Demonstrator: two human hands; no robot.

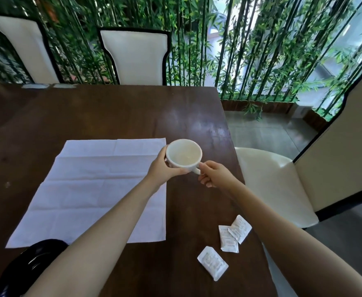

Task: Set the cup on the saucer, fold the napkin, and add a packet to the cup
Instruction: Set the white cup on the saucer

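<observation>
A white cup (184,154) with nothing inside is held over the dark table, just right of the napkin's far right corner. My left hand (162,170) wraps its left side and my right hand (215,173) pinches its handle. The white napkin (85,189) lies unfolded and flat on the table. A black saucer (32,262) sits at the near left, partly hidden by my left forearm. Three white packets (212,262) (228,239) (240,228) lie at the near right.
The brown wooden table (111,112) ends at a right edge close to the packets. White chairs stand at the far side (136,56) and on the right (283,183). Bamboo stems form a screen behind.
</observation>
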